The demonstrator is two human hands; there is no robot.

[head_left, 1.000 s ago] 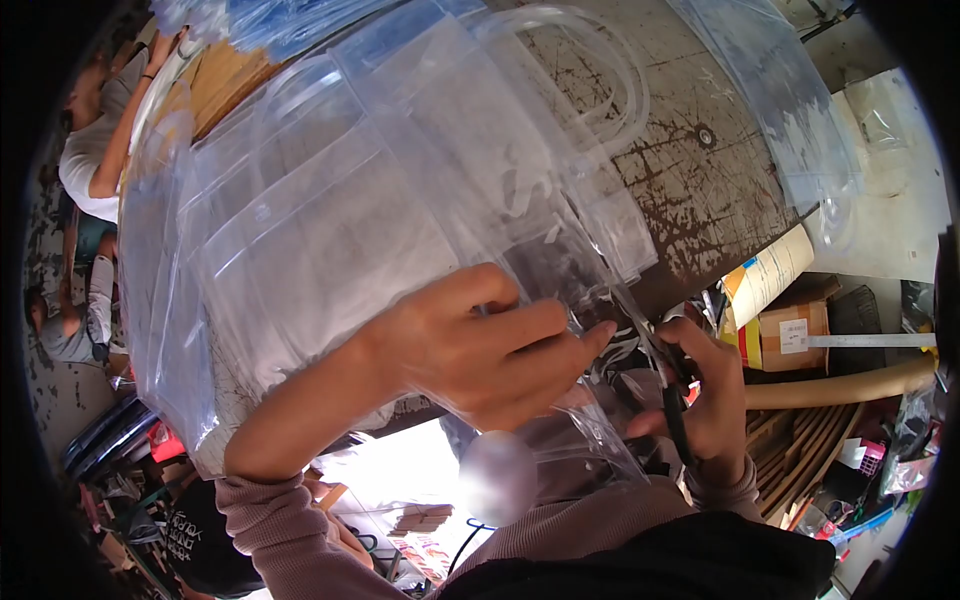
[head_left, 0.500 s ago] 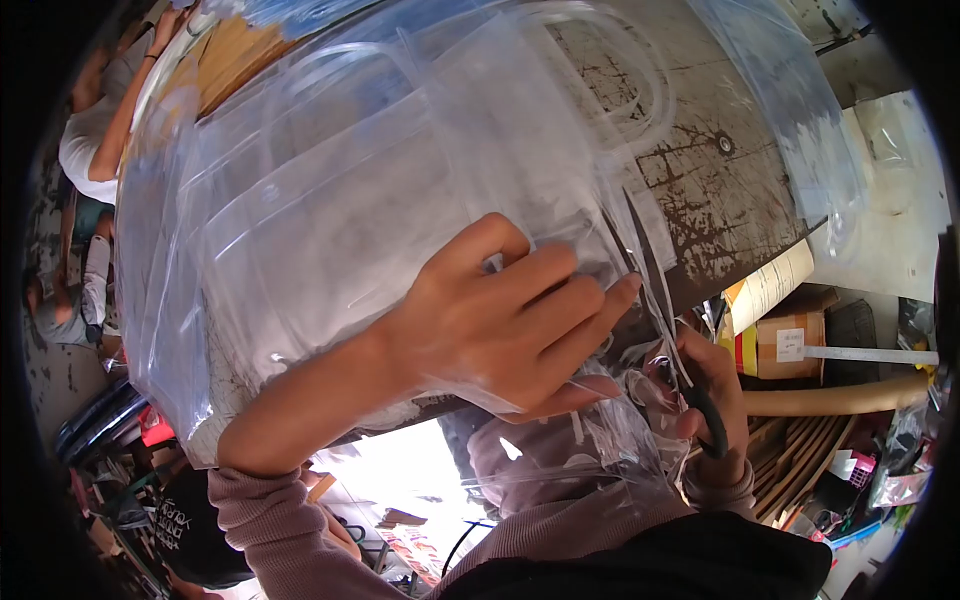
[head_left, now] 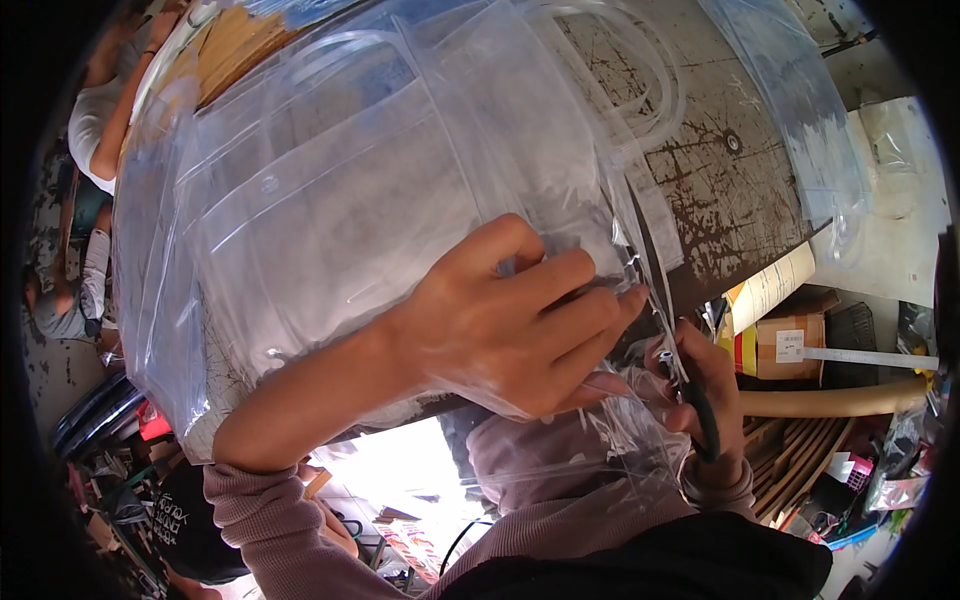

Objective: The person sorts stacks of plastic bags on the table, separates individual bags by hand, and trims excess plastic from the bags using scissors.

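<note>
A clear plastic bag (head_left: 340, 215) with loop handles lies flat on the worn table (head_left: 715, 185). My left hand (head_left: 520, 325) presses over its near right part, fingers curled and closed on the plastic along the edge. Scissors with black handles (head_left: 704, 415) are in my right hand (head_left: 722, 372), at the table's near right edge. Their blades point away from me along the bag's right side, close to my left fingertips, and look nearly together. Crumpled clear plastic hangs off the edge between my hands, partly covering my right fingers.
More clear plastic sheets (head_left: 800, 120) hang over the table's right side. Beyond the right edge are a cardboard box (head_left: 785, 345), a tan roll (head_left: 835, 398) and stacked strips. Another person's arm (head_left: 125, 100) is at the far left; someone in a black shirt (head_left: 195, 530) is lower left.
The scissor blades have come closer together, and the right hand has shifted slightly. My left hand has moved slightly right, still on the plastic.
</note>
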